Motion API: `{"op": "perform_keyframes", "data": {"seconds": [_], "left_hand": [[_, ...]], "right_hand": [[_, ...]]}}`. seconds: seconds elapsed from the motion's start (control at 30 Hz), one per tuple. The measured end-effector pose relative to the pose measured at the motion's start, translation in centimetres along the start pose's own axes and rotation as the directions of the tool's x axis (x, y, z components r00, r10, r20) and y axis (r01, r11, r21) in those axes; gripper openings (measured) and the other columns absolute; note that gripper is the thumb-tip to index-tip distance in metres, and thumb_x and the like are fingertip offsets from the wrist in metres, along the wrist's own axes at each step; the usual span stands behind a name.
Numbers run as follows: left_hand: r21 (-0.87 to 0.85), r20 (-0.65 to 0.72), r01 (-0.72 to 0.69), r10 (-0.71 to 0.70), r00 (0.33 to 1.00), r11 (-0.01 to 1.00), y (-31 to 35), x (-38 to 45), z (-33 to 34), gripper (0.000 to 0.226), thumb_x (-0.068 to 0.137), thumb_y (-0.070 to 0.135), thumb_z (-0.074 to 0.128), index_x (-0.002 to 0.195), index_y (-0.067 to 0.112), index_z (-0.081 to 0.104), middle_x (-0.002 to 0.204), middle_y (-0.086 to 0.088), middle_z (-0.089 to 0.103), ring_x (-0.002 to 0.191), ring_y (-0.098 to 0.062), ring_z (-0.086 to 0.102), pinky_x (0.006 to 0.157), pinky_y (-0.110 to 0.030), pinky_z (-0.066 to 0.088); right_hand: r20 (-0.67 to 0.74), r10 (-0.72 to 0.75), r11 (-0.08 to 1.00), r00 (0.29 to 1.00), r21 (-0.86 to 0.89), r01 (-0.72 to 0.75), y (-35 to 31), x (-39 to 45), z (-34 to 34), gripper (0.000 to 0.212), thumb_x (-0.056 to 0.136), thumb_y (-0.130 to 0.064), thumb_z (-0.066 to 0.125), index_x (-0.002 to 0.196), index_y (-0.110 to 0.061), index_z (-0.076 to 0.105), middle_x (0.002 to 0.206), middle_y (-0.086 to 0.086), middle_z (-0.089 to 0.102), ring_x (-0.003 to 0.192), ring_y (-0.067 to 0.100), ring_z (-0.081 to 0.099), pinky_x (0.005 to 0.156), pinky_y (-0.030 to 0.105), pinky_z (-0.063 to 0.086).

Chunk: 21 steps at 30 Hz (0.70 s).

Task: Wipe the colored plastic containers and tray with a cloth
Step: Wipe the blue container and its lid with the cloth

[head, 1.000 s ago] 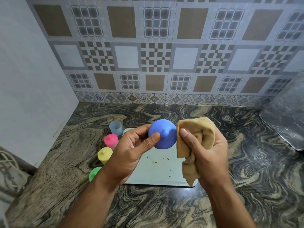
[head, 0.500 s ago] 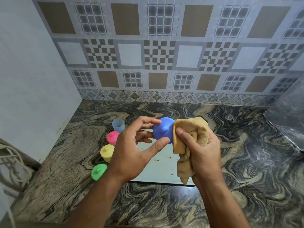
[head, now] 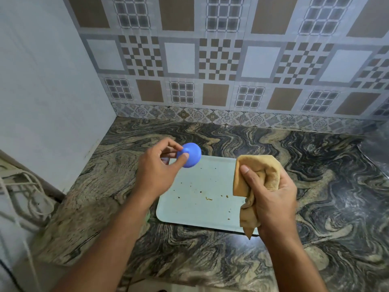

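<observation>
Two hands busy — left hand (head: 156, 171) pinched blue container (head: 189, 154) over the tray's (head: 195, 209) far-left corner, right hand (head: 271, 194) clutched cloth (head: 260, 175). Risk: fingertip pinch slips — container drops onto the crumbed tray.

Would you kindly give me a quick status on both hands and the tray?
Left hand pinches blue container. Right hand grips cloth, clear of container. Tray on counter, crumbs unwiped. Nothing in the way.
</observation>
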<state>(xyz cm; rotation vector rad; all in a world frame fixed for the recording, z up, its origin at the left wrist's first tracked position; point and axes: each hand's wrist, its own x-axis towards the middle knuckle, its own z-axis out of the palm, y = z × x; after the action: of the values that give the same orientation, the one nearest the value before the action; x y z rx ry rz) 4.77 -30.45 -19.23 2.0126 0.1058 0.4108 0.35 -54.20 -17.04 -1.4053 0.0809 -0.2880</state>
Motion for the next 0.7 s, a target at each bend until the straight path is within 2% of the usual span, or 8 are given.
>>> {"op": "perform_keyframes", "data": {"seconds": [0.1, 0.23, 0.3, 0.37, 0.47, 0.57, 0.7], "left_hand": [[0.153, -0.052, 0.093, -0.086, 0.995, 0.984, -5.1, 4.8, -1.3, 0.015, 0.081, 0.026, 0.083, 0.082, 0.024, 0.068, 0.08, 0.003, 0.075, 0.075, -0.017, 0.073, 0.078, -0.043, 0.061], [0.32, -0.054, 0.194, -0.186, 0.981, 0.927, -10.7, 10.4, -1.9, 0.018, 0.082, 0.019, 0.083, 0.08, 0.022, 0.065, 0.082, -0.005, 0.075, 0.082, -0.03, 0.074, 0.079, -0.043, 0.059], [0.361, -0.036, 0.201, -0.202, 0.979, 0.911, -12.8, 12.2, -1.8, 0.025, 0.08, 0.018, 0.083, 0.074, 0.024, 0.06, 0.081, -0.004, 0.072, 0.083, -0.032, 0.073, 0.079, -0.044, 0.059], [0.393, -0.02, 0.193, -0.201, 0.979, 0.899, -14.6, 13.5, -1.3, 0.027, 0.079, 0.014, 0.083, 0.073, 0.024, 0.058, 0.082, -0.006, 0.072, 0.083, -0.033, 0.071, 0.077, -0.043, 0.058], [0.418, 0.02, 0.184, -0.211, 0.977, 0.889, -15.9, 14.5, -0.4, 0.02, 0.082, 0.012, 0.081, 0.082, 0.018, 0.062, 0.087, -0.01, 0.072, 0.083, -0.032, 0.067, 0.074, -0.038, 0.052], [0.436, 0.034, 0.186, -0.222, 0.974, 0.881, -16.9, 15.1, 0.1, 0.017, 0.083, 0.011, 0.08, 0.085, 0.017, 0.064, 0.085, -0.006, 0.068, 0.082, -0.028, 0.064, 0.073, -0.035, 0.049], [0.442, 0.03, 0.2, -0.237, 0.971, 0.875, -18.2, 15.4, 0.3, 0.013, 0.081, 0.009, 0.08, 0.088, 0.013, 0.07, 0.09, -0.009, 0.072, 0.084, -0.027, 0.065, 0.073, -0.031, 0.048]], "right_hand": [[-0.013, 0.046, 0.999, 0.999, -0.002, -0.046, 0.3, 0.0, -0.5, 0.014, 0.078, -0.02, 0.083, 0.091, -0.023, 0.079, 0.089, 0.004, 0.078, 0.081, 0.014, 0.07, 0.074, 0.029, 0.059], [-0.022, 0.126, 0.992, 0.992, -0.005, -0.126, 1.3, -0.3, -0.5, 0.019, 0.081, -0.011, 0.082, 0.099, -0.012, 0.075, 0.083, 0.001, 0.077, 0.073, 0.012, 0.069, 0.063, 0.021, 0.058], [-0.014, 0.161, 0.986, 0.987, -0.038, -0.162, 2.0, -0.7, -0.4, 0.019, 0.081, -0.014, 0.082, 0.099, -0.012, 0.075, 0.072, -0.002, 0.073, 0.059, 0.011, 0.064, 0.05, 0.021, 0.054], [-0.005, 0.178, 0.982, 0.984, -0.058, -0.178, 2.7, -1.1, -0.4, 0.019, 0.08, -0.019, 0.083, 0.097, -0.015, 0.076, 0.061, -0.002, 0.065, 0.042, 0.013, 0.053, 0.039, 0.02, 0.046], [-0.002, 0.19, 0.978, 0.982, -0.083, -0.189, 3.8, -1.3, -0.4, 0.026, 0.076, -0.027, 0.088, 0.097, -0.017, 0.077, 0.062, 0.002, 0.065, 0.042, 0.012, 0.051, 0.043, 0.018, 0.044], [0.016, 0.207, 0.969, 0.978, -0.144, -0.202, 4.6, -1.4, -0.8, 0.039, 0.074, -0.037, 0.094, 0.106, -0.019, 0.078, 0.07, 0.007, 0.067, 0.047, 0.012, 0.055, 0.052, 0.018, 0.048], [0.019, 0.212, 0.967, 0.977, -0.149, -0.207, 5.1, -1.5, -0.7, 0.036, 0.075, -0.031, 0.085, 0.105, -0.014, 0.079, 0.07, 0.0, 0.065, 0.052, 0.007, 0.055, 0.043, 0.012, 0.042]]}}
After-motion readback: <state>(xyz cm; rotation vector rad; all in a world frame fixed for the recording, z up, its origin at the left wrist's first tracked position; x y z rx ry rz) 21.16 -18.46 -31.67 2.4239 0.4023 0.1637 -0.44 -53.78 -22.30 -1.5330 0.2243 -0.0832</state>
